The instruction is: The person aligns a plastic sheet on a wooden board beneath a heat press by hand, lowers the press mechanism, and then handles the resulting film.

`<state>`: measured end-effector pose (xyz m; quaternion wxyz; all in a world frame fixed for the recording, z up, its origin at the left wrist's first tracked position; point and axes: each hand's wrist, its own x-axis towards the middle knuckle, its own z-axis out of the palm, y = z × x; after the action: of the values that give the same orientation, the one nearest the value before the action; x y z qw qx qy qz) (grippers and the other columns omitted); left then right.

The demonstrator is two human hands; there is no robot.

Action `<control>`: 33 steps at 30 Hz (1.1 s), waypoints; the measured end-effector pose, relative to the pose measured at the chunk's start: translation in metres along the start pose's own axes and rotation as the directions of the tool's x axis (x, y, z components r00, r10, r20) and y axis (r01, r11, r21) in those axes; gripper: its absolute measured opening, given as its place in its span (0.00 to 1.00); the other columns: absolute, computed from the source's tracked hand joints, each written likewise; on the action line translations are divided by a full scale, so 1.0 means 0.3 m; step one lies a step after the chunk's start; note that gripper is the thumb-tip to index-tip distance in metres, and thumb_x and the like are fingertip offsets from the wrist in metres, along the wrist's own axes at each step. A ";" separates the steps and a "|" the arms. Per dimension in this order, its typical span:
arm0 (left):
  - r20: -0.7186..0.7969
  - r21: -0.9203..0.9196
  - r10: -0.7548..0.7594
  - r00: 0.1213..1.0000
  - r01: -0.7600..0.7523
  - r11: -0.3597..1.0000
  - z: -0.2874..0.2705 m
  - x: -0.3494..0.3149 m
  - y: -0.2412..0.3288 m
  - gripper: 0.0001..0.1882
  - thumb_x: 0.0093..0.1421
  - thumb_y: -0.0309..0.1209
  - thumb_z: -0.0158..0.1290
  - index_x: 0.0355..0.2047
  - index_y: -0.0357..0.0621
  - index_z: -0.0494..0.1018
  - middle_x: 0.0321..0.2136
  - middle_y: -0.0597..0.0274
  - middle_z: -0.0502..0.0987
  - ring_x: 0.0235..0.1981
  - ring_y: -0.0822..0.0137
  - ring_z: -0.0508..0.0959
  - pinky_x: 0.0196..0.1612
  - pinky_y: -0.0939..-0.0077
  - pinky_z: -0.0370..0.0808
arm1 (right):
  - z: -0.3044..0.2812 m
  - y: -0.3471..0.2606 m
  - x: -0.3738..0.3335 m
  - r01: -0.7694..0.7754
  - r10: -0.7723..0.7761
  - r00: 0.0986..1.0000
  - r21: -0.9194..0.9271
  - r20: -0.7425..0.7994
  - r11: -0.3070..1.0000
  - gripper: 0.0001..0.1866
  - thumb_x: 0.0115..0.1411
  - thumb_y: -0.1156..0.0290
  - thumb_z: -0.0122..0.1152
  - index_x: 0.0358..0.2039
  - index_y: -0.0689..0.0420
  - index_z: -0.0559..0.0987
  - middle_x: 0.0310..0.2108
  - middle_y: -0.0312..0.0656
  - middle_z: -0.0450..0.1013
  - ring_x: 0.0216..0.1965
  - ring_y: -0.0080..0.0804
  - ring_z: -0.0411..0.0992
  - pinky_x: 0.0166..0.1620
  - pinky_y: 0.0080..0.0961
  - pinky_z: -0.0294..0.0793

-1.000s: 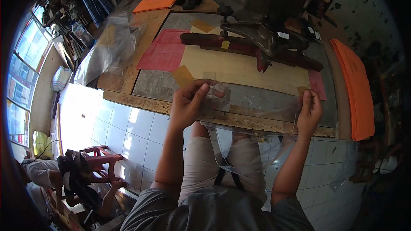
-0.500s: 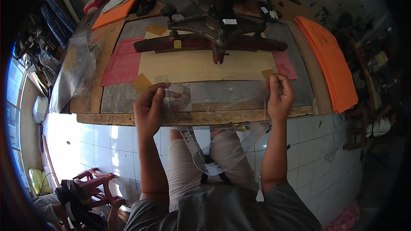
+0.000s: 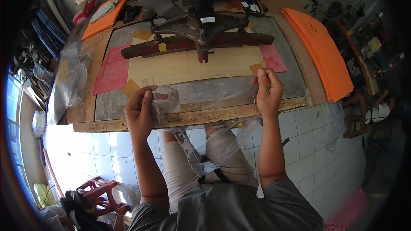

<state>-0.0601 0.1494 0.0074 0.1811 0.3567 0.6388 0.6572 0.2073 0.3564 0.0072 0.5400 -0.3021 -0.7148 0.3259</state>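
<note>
We hold clear plastic film [image 3: 222, 96] between our hands, the left hand [image 3: 139, 109] and right hand [image 3: 269, 92] each pinching a side between thumb and fingers, set well apart, apparently to spread its upper part while the rest sags toward our lap. Just beyond the hands, tan patches [image 3: 131, 88] seem to pin the cream sheet's [image 3: 188, 66] near corners to the bench [image 3: 81, 115]. Farther beyond, a red bar [image 3: 180, 44] crosses over that sheet, apparently carried by the dark metal frame [image 3: 203, 30].
</note>
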 end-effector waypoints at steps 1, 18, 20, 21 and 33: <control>0.003 0.000 0.001 1.000 -0.001 1.000 0.000 0.000 0.000 0.15 0.75 0.36 0.49 0.48 0.37 0.80 0.31 0.63 0.87 0.18 0.88 0.62 0.22 0.87 0.60 | 0.000 0.002 -0.001 0.000 0.000 1.000 -0.001 -0.003 1.000 0.12 0.73 0.69 0.54 0.34 0.62 0.78 0.24 0.35 0.75 0.25 0.19 0.73 0.30 0.20 0.71; 0.017 0.058 -0.023 1.000 0.022 0.998 -0.003 0.006 0.008 0.16 0.74 0.36 0.50 0.48 0.35 0.80 0.32 0.61 0.87 0.23 0.84 0.69 0.29 0.87 0.68 | -0.011 0.020 0.009 -0.152 0.114 0.977 0.217 0.179 0.964 0.09 0.65 0.69 0.69 0.35 0.63 0.83 0.31 0.38 0.81 0.34 0.21 0.78 0.41 0.20 0.75; 0.019 0.058 -0.013 1.000 0.012 0.998 -0.002 0.007 0.005 0.16 0.74 0.36 0.50 0.48 0.35 0.80 0.32 0.61 0.87 0.23 0.84 0.69 0.29 0.87 0.68 | -0.012 0.012 0.011 -0.153 0.115 0.978 0.226 0.172 0.962 0.09 0.65 0.69 0.69 0.35 0.63 0.83 0.31 0.38 0.81 0.34 0.21 0.78 0.41 0.20 0.75; 0.016 0.058 -0.005 1.000 0.004 0.998 -0.004 0.008 0.002 0.16 0.74 0.36 0.50 0.48 0.35 0.80 0.32 0.61 0.87 0.23 0.84 0.69 0.29 0.87 0.68 | -0.009 0.008 0.012 -0.154 0.115 0.979 0.237 0.171 0.959 0.09 0.65 0.69 0.70 0.35 0.63 0.82 0.31 0.38 0.81 0.34 0.20 0.78 0.41 0.20 0.75; 0.048 0.050 0.026 0.999 -0.028 0.998 -0.009 0.014 -0.010 0.15 0.75 0.36 0.49 0.48 0.37 0.79 0.33 0.57 0.86 0.18 0.86 0.68 0.22 0.87 0.64 | -0.012 0.002 0.009 -0.130 0.092 0.981 0.229 0.170 0.965 0.08 0.66 0.71 0.68 0.36 0.63 0.82 0.32 0.37 0.81 0.35 0.21 0.78 0.41 0.19 0.75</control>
<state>-0.0655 0.1507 0.0056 0.1785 0.3852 0.6458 0.6346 0.2101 0.3594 0.0088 0.4950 -0.2479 -0.6928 0.4622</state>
